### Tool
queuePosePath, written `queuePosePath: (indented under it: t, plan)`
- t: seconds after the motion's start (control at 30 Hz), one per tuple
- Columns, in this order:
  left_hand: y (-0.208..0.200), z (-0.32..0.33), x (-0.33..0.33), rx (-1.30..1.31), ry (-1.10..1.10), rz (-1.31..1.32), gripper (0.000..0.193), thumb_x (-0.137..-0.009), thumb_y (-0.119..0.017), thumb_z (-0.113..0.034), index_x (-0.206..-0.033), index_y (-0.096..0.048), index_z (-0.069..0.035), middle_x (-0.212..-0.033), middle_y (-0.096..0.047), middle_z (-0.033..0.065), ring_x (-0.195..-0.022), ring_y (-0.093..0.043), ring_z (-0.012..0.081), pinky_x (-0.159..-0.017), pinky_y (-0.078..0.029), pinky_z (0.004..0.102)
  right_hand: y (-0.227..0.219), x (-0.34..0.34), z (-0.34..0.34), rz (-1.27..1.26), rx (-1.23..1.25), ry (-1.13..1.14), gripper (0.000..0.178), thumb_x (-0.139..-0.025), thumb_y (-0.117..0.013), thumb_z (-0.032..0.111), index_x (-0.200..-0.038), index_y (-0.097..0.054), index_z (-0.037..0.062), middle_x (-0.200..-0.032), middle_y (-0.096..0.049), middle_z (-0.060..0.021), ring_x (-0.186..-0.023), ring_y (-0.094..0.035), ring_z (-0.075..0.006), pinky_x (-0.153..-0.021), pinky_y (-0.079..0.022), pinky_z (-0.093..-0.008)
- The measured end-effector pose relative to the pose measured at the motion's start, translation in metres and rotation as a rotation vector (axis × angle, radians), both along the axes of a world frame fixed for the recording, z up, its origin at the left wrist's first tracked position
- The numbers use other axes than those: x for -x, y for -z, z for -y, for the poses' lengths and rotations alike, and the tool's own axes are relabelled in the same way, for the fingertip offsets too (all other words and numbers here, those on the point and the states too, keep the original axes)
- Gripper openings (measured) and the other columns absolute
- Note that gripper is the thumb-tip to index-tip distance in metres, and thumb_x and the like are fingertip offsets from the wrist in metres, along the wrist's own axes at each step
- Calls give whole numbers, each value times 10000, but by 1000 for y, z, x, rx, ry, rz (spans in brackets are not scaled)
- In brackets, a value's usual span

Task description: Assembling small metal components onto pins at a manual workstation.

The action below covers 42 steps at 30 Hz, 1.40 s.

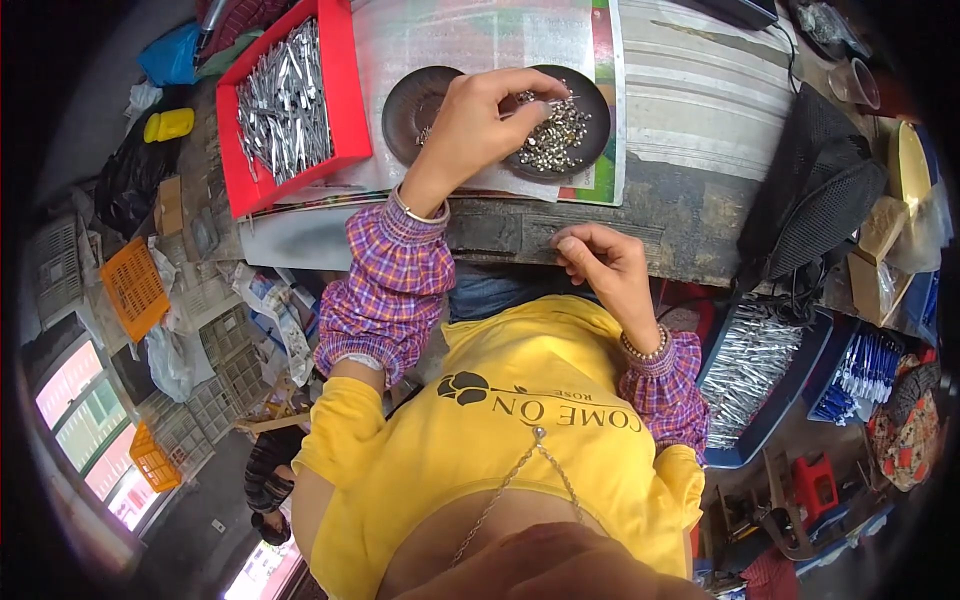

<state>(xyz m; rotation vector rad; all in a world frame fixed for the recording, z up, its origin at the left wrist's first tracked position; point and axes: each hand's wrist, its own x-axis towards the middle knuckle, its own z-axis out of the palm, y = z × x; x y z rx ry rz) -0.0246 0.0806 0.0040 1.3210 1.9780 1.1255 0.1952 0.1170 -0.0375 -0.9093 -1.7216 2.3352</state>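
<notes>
My left hand (482, 125) reaches over the right-hand dark round dish (598, 110), its thumb and forefinger curved and apart above a heap of small shiny metal parts (550, 142). No piece shows between those fingertips. A second dark dish (405, 100) stands to the left, partly covered by that hand, with a few small parts at its inner side. My right hand (608, 268) is at the table's front edge, fingers curled and thumb pressed to the forefinger; anything in that pinch is too small or hidden to name.
A red box (350, 100) of slim silver metal pieces (285, 105) stands left of the dishes. A black mesh bag (825, 185) lies at the table's right. Below it are blue bins (745, 455) holding silver and blue pieces. Behind me at left, a person (270, 480) is partly visible.
</notes>
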Motion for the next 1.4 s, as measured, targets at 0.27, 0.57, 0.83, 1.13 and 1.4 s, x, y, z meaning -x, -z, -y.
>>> queuePosePath:
  t: [0.27, 0.57, 0.83, 1.13, 1.4]
  plan:
    - [-4, 26, -11, -84, -20, 131, 189, -771, -590, -29, -945, -664, -20, -860, -665, 71, -692, -603, 80, -604, -466, 214, -4, 0, 1, -39, 19, 18, 176, -900, -546, 107, -994, -644, -6, -799, -636, -28, -621, -539, -45, -521, -443, -174]
    - [-8, 61, -23, 54, 63, 282, 195, -803, -568, 32, -984, -639, 27, -942, -607, 63, -849, -558, 99, -736, -437, 219, -14, 7, 5, -86, 0, 68, 208, -896, -538, 72, -1073, -608, -13, -902, -617, -51, -635, -540, -58, -524, -443, -174]
    - [6, 76, -53, 62, 20, 586, 198, -801, -578, 52, -984, -647, 17, -957, -599, 63, -868, -564, 108, -752, -444, 217, -18, 16, 13, -115, -97, 208, 252, -868, -579, 49, -1102, -581, -43, -853, -611, -42, -615, -528, -56, -516, -433, -181]
    - [15, 79, -58, -18, 17, 477, 224, -777, -585, 73, -978, -656, 6, -957, -615, 80, -859, -579, 127, -757, -453, 235, -10, 13, 11, -58, -395, 194, 97, -841, -612, 49, -859, -625, -46, -711, -593, -17, -581, -526, -53, -493, -408, -177]
    - [14, 85, -64, -58, -25, 616, 202, -797, -577, 66, -971, -657, 4, -1006, -596, 90, -874, -574, 132, -763, -454, 227, -13, 17, 11, -89, -102, 119, 126, -869, -572, 67, -811, -606, -39, -665, -566, -22, -547, -505, -62, -490, -401, -193]
